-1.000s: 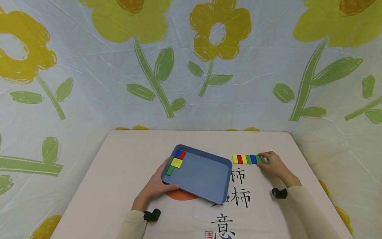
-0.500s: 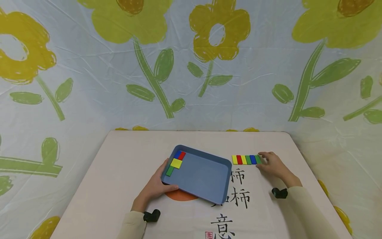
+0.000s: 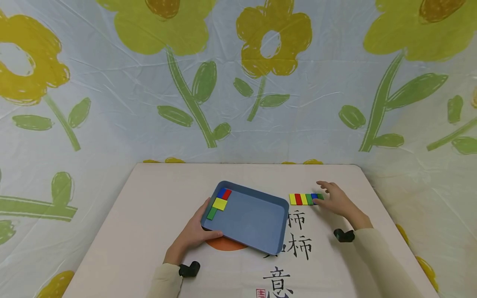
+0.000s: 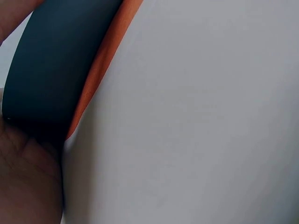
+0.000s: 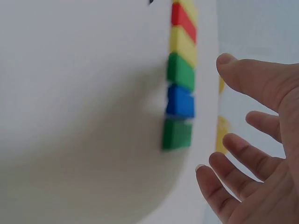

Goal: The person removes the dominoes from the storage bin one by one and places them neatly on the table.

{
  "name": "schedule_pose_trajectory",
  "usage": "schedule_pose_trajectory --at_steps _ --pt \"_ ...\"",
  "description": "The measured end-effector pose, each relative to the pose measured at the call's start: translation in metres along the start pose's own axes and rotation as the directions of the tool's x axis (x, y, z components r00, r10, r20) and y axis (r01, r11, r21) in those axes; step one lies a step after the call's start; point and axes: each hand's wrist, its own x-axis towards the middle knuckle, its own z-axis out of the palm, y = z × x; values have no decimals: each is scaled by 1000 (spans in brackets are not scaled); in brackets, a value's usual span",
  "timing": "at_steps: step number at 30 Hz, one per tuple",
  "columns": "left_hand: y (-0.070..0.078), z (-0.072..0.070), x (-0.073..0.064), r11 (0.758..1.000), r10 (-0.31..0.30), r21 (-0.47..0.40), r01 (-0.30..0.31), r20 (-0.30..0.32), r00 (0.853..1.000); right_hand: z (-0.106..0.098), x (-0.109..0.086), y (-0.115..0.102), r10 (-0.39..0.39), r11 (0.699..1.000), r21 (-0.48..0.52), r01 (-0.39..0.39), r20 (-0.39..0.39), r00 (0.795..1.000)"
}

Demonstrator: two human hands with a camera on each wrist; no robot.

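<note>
My left hand (image 3: 193,229) grips the blue-grey tray (image 3: 253,219) at its near left corner, thumb along the front rim and fingers by the left side. Several coloured blocks lie inside along the tray's left end: blue, red, a larger yellow block (image 3: 220,203) and green. Right of the tray, a row of blocks (image 3: 298,199) runs yellow, red, yellow, green, blue, green. Over the row's right end hovers my right hand (image 3: 337,200), fingers spread and holding nothing. The right wrist view shows the end green block (image 5: 177,134) standing apart from the fingers.
A pale cloth with black brush characters (image 3: 299,246) and an orange printed shape (image 3: 227,244) covers the table (image 3: 123,231). Flower-printed sheeting (image 3: 298,124) hangs close behind the table and at both sides.
My right hand has let go of the row's right end, lifted off it, and its fingers have spread, shifting slightly left. The left hand and tray stay put.
</note>
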Motion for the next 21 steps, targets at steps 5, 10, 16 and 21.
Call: schedule_pose_trajectory --at_steps 5,10,16,21 --pt "0 0 0 1000 -1 -5 1 -9 1000 0 5 -25 -59 998 19 59 -3 998" --pt "0 1 0 1000 3 -2 -3 -14 1000 6 11 -48 -110 993 51 110 8 994" --pt "0 1 0 1000 -3 -8 3 -6 1000 17 16 -71 -172 982 89 169 33 984" --pt "-1 1 0 1000 -1 -8 1 0 1000 24 18 -93 -223 968 127 216 44 974"
